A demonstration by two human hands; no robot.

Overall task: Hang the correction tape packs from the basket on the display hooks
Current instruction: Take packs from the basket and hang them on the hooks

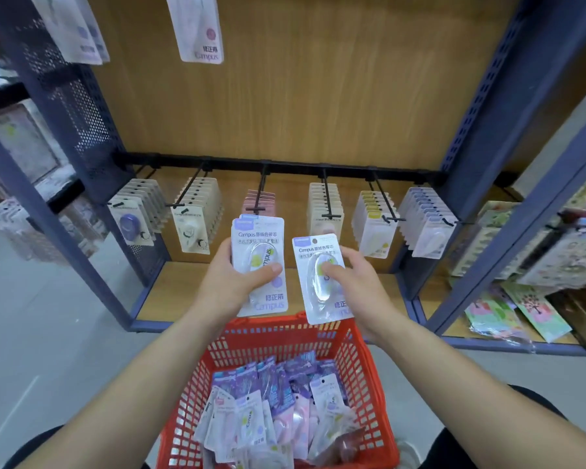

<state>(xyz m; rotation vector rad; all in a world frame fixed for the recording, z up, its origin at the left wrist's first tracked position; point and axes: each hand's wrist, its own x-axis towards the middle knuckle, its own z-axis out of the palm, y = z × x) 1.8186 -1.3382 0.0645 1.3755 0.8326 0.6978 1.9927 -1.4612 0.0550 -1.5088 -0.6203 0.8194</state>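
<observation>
My left hand (pixel 237 282) grips a small stack of white correction tape packs (pixel 259 245), thumb across the front one. My right hand (pixel 356 282) holds a single white pack (pixel 318 299) upright, thumb on its clear blister. Both are held above the red basket (pixel 362 360), which holds several more packs (pixel 271 411) in white, purple and pink. Behind them, a black rail carries display hooks (pixel 326 194) loaded with rows of packs; the middle hook (pixel 260 194) bears pink ones.
The hooks sit in a blue metal shelving unit (pixel 487 106) with a wooden back panel and a wooden bottom shelf (pixel 183 282). More packs hang higher up (pixel 197 28). A neighbouring rack at the right (pixel 555 252) holds other stationery. Grey floor lies to the left.
</observation>
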